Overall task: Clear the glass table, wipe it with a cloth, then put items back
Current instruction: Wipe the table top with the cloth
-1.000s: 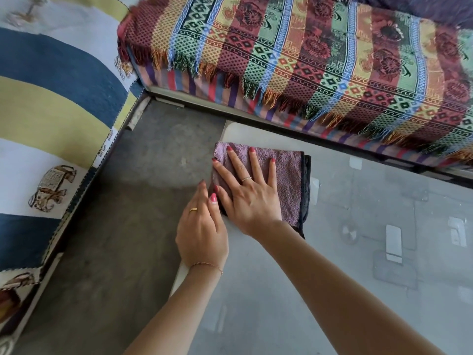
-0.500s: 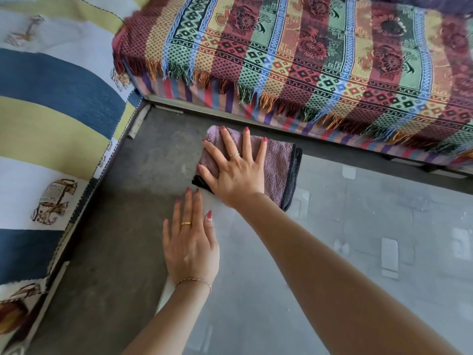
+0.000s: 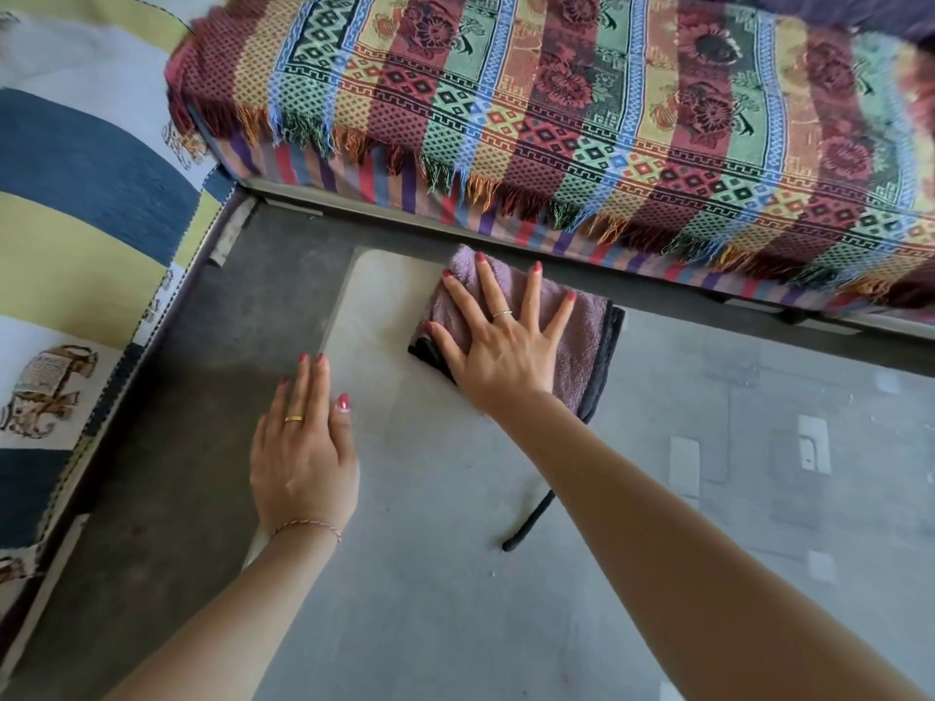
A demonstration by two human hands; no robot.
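Head view, looking down. Glass table [image 3: 455, 574] is seen w/ its rounded far-left corner at approx. 11 o'clock of frame centre; grey floor is visible through the glass.

Cloth [image 3: 582, 331]: purple, folded, dark edging along its right side. It is laid flat on the glass near the table's far edge, at 12 o'clock from frame centre. A dark cord or table-leg part [image 3: 528, 521] is seen under/through the glass at approx. 5 o'clock from the cloth; which of the two cannot be told.

Right hand [image 3: 506, 346]: pressed flat on the cloth, fingers straight and spread wide, ring worn on one finger. Nothing is gripped; palm and fingers are laid on top.

Left hand [image 3: 303, 457]: laid flat on the glass at the table's left edge, approx. 8 o'clock from the cloth, fingers straight and close together, gold ring and thin bracelet worn. It is kept apart from the cloth, not touching it.

Surroundings: patterned fringed throw [image 3: 556, 118] is draped over seating at 12–2 o'clock. Striped blue/yellow/white cover w/ an elephant motif [image 3: 45, 392] is noted at 9 o'clock.

No readable writing, brand or label is found anywhere.
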